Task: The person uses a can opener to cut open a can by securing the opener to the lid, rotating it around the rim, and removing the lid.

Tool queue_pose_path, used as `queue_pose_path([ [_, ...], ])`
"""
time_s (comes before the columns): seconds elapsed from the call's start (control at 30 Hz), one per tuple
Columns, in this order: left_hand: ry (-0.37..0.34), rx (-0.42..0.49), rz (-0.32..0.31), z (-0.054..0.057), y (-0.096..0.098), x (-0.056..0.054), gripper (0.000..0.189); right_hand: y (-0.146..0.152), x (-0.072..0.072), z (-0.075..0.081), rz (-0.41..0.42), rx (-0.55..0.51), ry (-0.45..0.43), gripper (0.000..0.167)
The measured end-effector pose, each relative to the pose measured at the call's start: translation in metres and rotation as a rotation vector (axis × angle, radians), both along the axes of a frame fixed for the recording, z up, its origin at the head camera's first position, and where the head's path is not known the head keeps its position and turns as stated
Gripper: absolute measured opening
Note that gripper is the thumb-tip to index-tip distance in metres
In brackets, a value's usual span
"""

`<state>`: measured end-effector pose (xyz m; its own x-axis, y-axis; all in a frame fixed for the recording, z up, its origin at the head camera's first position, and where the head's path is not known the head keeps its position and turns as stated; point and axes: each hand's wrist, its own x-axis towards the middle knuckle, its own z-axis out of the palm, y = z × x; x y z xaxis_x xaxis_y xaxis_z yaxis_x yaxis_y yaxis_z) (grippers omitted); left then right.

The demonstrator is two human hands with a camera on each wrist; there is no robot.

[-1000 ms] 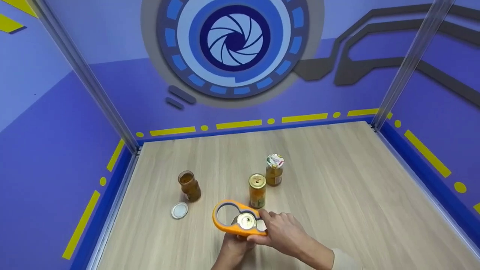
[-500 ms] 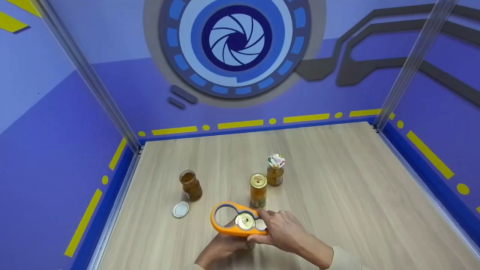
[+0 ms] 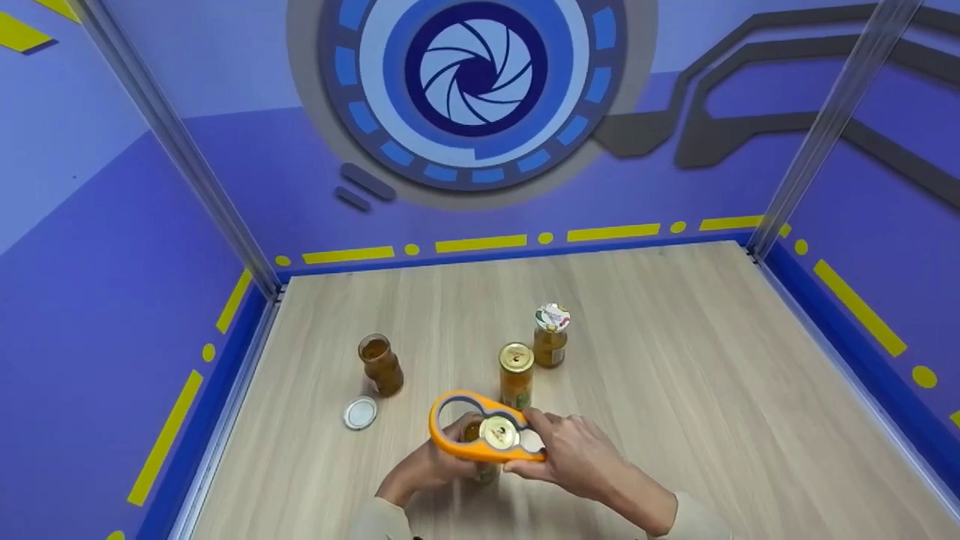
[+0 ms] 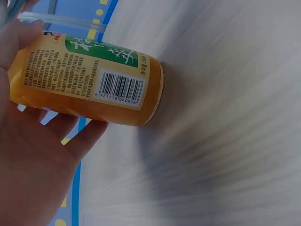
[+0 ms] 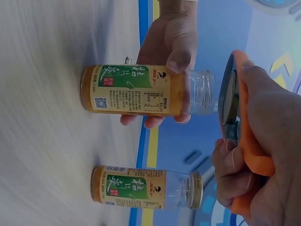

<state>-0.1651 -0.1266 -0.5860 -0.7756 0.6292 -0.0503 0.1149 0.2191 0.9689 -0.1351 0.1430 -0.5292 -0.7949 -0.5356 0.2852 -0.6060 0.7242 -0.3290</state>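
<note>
My left hand [image 3: 424, 469] grips a glass jar [image 5: 136, 92] of orange contents with a cream and green label. The jar's threaded mouth is uncovered, just below and left of the opener in the head view. My right hand [image 3: 589, 461] holds an orange jar opener [image 3: 480, 451] with grey-lined openings of different sizes. A gold lid [image 3: 497, 433] sits in the opener's middle opening, apart from the jar's rim in the right wrist view. In the left wrist view, the jar's base [image 4: 157, 92] is close over the table.
A lidded jar [image 3: 516, 386] of the same kind stands just beyond the opener. Behind it is a jar [image 3: 551, 349] with a patterned lid. At left stand an uncovered brown jar [image 3: 385, 371] and, by it, a loose white lid [image 3: 360, 412]. Blue panels enclose the wooden table [image 3: 675, 337].
The jar in my left hand has come out from under the opener, and its open mouth now shows. The gold lid stays in the opener; the left forearm has swung left.
</note>
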Motion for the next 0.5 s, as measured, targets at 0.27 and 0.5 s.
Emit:
queue_pose_path([
  [0.27, 0.120, -0.052, 0.034, 0.001, -0.015, -0.020, 0.063, 0.009, 0.007, -0.001, -0.011, 0.000, -0.044, 0.073],
  [0.5, 0.095, -0.061, 0.077, 0.000, -0.018, -0.041, 0.054, 0.016, 0.010, -0.001, 0.000, -0.033, -0.082, 0.068],
])
